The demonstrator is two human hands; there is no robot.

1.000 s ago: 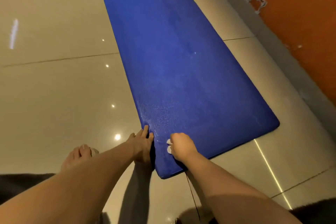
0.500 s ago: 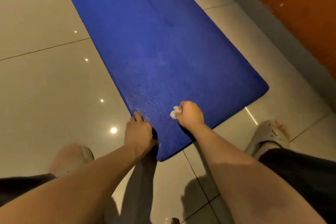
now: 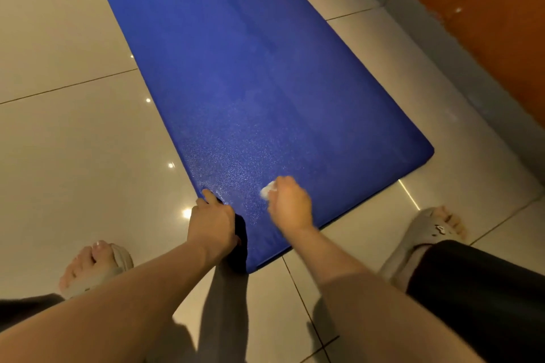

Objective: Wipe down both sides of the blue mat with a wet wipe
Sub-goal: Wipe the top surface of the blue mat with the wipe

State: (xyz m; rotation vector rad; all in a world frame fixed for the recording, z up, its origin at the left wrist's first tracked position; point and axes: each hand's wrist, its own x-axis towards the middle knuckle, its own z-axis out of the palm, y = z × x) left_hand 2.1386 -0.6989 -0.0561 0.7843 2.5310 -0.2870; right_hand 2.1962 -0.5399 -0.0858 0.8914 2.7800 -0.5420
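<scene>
Bare forearms, black shorts and pale slide sandals.

Indoor room, probably a home: glossy beige tiled floor with thin grout lines; ceiling spots mirrored in the glaze; grey skirting under an orange wall; soft slippers on bare feet; blue mat laid flat on the tiles.

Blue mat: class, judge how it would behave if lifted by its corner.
Probably floppy: the mat lies flat on the floor, yet its corner seems to bend up where the left hand grips it. Likely light, being thin. It may slide on the glossy floor if pushed; the left hand seems to steady it while the right hand holds the wipe.
</scene>
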